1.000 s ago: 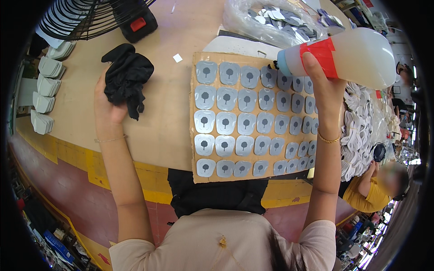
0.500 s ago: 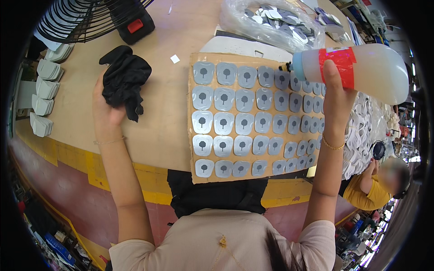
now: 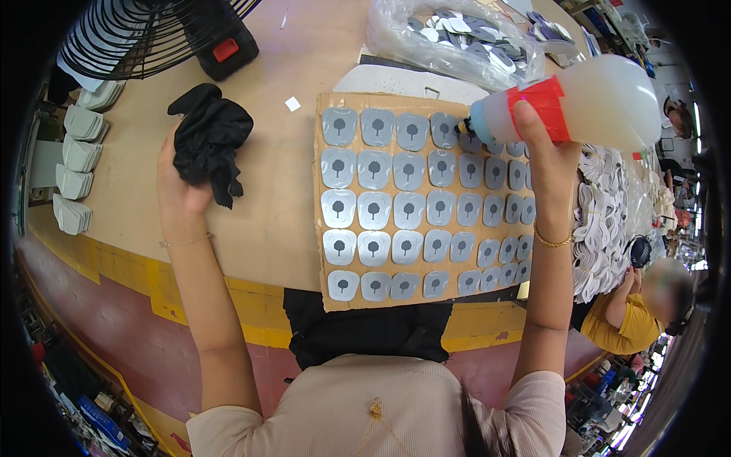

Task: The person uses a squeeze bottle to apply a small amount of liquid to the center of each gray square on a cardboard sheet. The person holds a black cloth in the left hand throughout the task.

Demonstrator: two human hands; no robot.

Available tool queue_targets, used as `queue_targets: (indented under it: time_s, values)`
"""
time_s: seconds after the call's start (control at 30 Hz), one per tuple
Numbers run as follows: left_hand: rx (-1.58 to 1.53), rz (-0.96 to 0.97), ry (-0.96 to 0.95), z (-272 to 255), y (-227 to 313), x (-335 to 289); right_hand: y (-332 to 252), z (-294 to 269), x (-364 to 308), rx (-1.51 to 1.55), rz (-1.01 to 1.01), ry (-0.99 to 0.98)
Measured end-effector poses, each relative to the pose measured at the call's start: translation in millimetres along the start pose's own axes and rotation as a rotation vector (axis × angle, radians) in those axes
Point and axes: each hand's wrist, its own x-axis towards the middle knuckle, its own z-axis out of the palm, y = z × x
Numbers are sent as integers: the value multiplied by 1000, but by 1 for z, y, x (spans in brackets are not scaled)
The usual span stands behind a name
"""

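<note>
My right hand point(image 3: 544, 148) is closed around a translucent squeeze bottle point(image 3: 613, 99) with red tape around it and a light blue cap. The bottle is tilted, its dark nozzle pointing left and down over the top row of grey patches. Each grey patch point(image 3: 409, 169) has a dark tree print, and they lie in rows on a cardboard sheet point(image 3: 325, 251). Bunched in my left hand point(image 3: 183, 183) is a black cloth point(image 3: 213, 133), held over the table left of the cardboard. The fingers of that hand are partly hidden behind the cloth.
A wire-guard fan point(image 3: 152, 38) stands at the back left, above stacks of white pieces point(image 3: 78, 156). Behind the cardboard lies a clear plastic bag point(image 3: 388, 34) of cut pieces. White strips point(image 3: 598, 228) are heaped at the right, near a person in yellow point(image 3: 624, 324).
My right hand has moved left with the bottle, and the nozzle has shifted left and slightly down along the top row. My left hand and the cloth have barely moved.
</note>
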Motion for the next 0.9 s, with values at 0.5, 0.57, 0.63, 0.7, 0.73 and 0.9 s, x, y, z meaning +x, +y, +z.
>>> queue_targets:
  time_s: [0.5, 0.57, 0.63, 0.7, 0.73, 0.9]
  values:
    - [92, 18, 163, 26, -6, -4, -60, -109, 21, 1011, -172, 65]
    - [73, -24, 114, 20, -6, -1, -45, -101, 10, 671, -73, 336]
    - [75, -42, 71, 13, -1, -1, -17, -75, -6, 552, -9, 315]
    - [60, -71, 5, 10, -2, 3, -1, -59, -21, 235, -34, 192]
    - [72, -74, 20, 9, -3, 0, 3, -53, -29, 117, -14, 153]
    - [147, -42, 56, 10, -4, -5, 2, -37, -34, -113, -78, -13]
